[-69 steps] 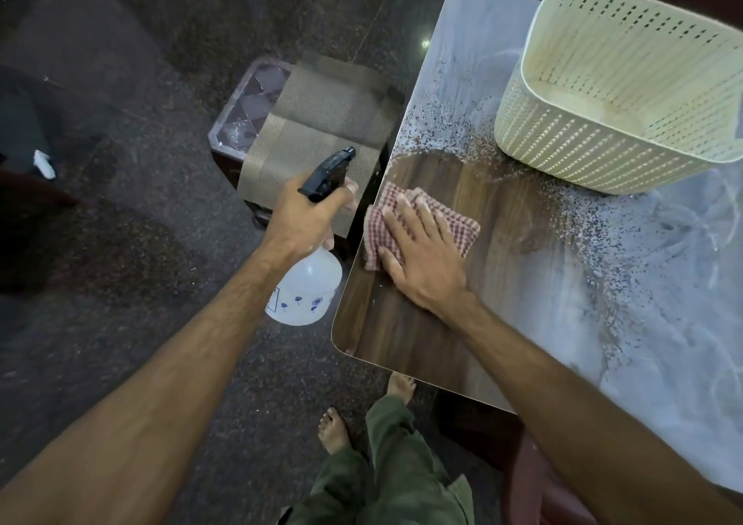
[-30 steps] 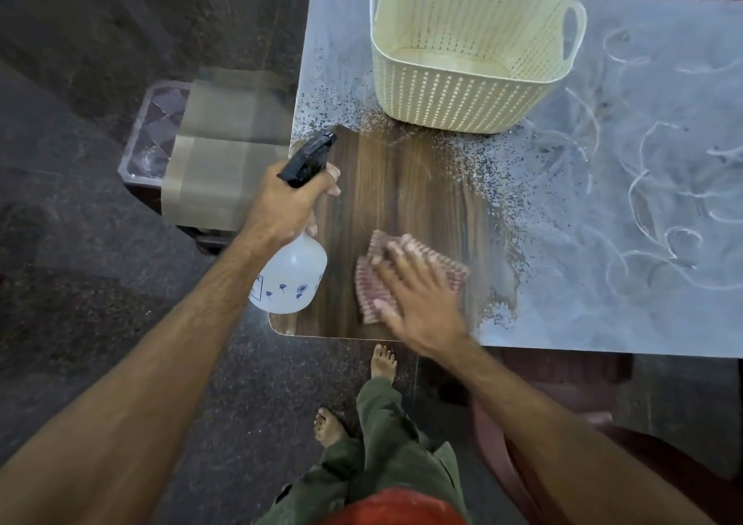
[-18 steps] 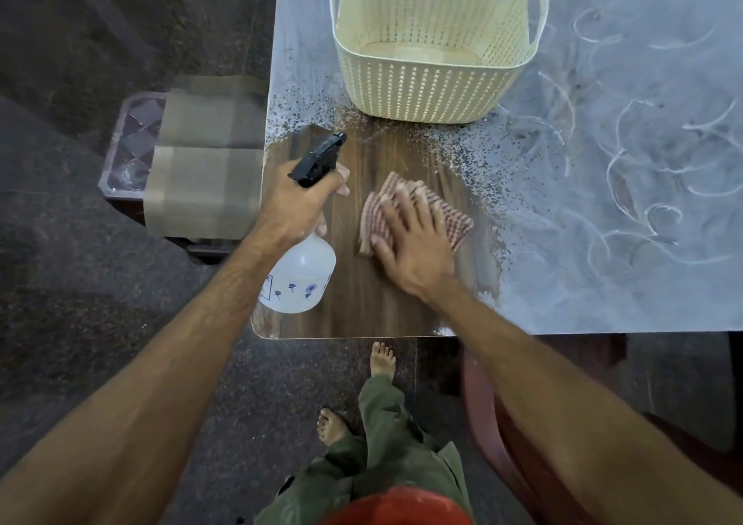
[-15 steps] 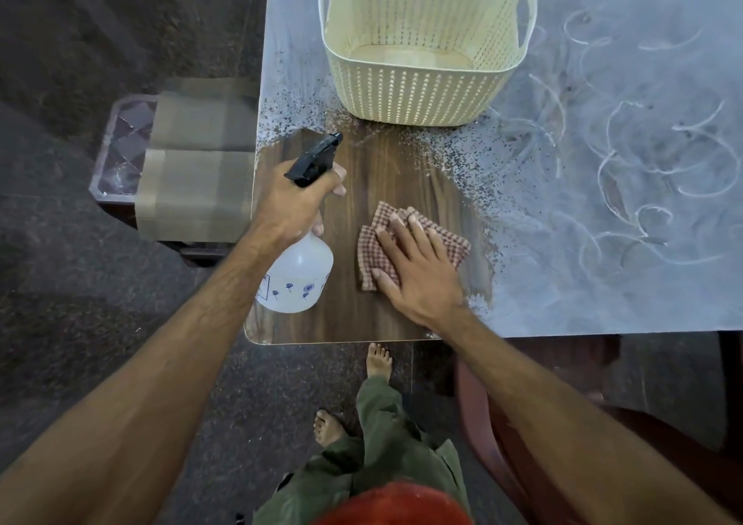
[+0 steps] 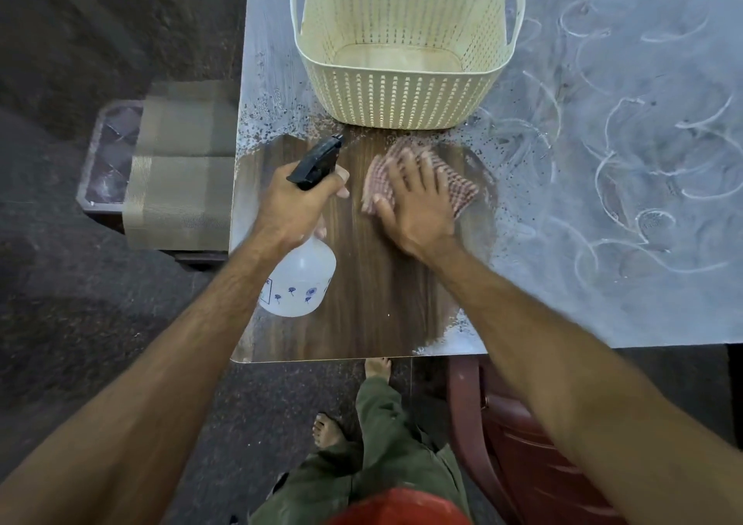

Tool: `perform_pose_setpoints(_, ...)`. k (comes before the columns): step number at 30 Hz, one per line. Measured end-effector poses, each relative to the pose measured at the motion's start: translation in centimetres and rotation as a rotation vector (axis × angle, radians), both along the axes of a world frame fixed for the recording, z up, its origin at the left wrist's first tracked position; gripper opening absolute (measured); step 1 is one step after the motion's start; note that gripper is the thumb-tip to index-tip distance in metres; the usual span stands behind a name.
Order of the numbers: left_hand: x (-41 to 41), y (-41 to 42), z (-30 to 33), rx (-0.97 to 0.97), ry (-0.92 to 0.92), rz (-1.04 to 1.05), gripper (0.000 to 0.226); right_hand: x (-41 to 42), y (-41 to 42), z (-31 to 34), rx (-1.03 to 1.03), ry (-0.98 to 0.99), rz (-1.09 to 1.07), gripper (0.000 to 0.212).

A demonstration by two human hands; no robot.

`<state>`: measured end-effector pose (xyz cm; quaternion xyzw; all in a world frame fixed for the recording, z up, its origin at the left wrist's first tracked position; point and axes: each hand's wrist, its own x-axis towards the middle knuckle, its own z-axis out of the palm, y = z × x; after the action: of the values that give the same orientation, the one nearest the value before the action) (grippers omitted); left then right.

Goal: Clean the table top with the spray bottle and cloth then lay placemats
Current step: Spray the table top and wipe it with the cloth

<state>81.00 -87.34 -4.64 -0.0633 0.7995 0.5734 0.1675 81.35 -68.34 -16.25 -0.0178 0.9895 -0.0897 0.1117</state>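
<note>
My left hand grips a white spray bottle by its black trigger head, held over the table's left end. My right hand lies flat on a red checked cloth, pressing it onto the wooden table top just in front of the basket. The cloth looks blurred. Around it the wood is wiped dark brown; the rest of the table is covered in white dusty film with curved streaks. Folded olive placemats lie on a low stool left of the table.
A cream perforated plastic basket stands at the table's far edge, close to the cloth. A dark red chair sits under the table's near edge on the right. My bare feet are on the dark speckled floor.
My right hand has pushed the cloth away from me toward the basket and slightly right. The bottle in my left hand stays in about the same place.
</note>
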Motion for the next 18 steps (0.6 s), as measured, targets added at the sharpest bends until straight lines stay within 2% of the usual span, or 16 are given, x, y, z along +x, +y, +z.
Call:
perform_pose_setpoints(3,-0.1,0.8,0.1,-0.015,-0.003,0.0,0.022,4.9,-0.8,0.5,-0.079,0.029,0.164,0.067)
perform_pose_setpoints(5,-0.2,1.0,0.2,-0.026,-0.009,-0.002,0.021,7.5,1.1,0.2,-0.049,-0.024,0.201,0.067)
perform_pose_setpoints(7,-0.1,1.2,0.2,-0.014,-0.011,-0.009,0.021,7.7,4.6,0.0,0.02,-0.049,0.122,0.07)
perform_pose_setpoints(11,0.6,1.6,0.1,-0.014,-0.018,-0.015,0.022,4.5,9.2,-0.2,0.029,0.013,-0.176,0.074)
perform_pose_setpoints(14,1.4,1.9,-0.1,-0.016,-0.018,-0.04,0.022,3.7,7.3,-0.2,0.057,0.018,-0.235,0.072)
perform_pose_setpoints(18,2.7,2.3,0.0,0.005,-0.02,-0.089,0.021,8.5,1.2,-0.3,0.005,0.02,-0.051,0.07)
